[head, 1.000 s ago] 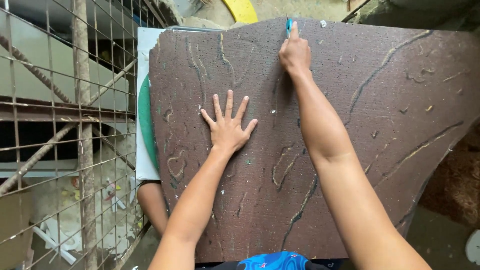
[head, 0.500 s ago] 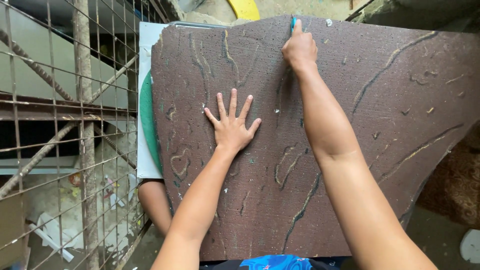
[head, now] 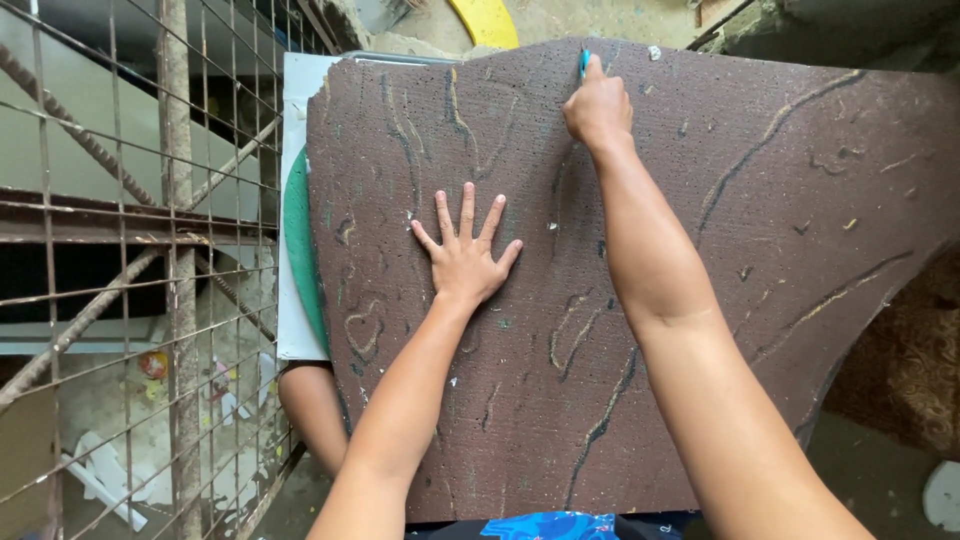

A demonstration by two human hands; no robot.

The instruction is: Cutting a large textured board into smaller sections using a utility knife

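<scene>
Cluttered outdoor work spot: a rusty wire-mesh fence [head: 150, 300] stood on the left, bare ground beyond the far edge, and a big brown speckled foam-like sheet [head: 700, 300] scored with wavy grooves filled most of the view, lying flat right under the person.

Changes from the two earlier frames were small. The left hand [head: 465, 255] had stayed in the same spot on the sheet, palm down, fingers spread apart, gripping nothing, just pinning the sheet. The right hand [head: 598, 105] had held near the far edge too, fist closed around a thin blue-handled tool [head: 584, 62] with only the tip showing; whether it was a knife or a pen could not be told. The view itself shifted a little. Judged from that, the mark or cut along the far edge had hardly moved on and the sheet was being held steady.

Counts:
- one brown sheet
- one blue tool
- two hands
- one white flat board [head: 295, 200] under the sheet's left side
- one green round piece [head: 298, 250] showing at that edge
- one yellow curved object [head: 485, 20] on the ground beyond
- one patterned brown cloth [head: 910, 370] at right
</scene>
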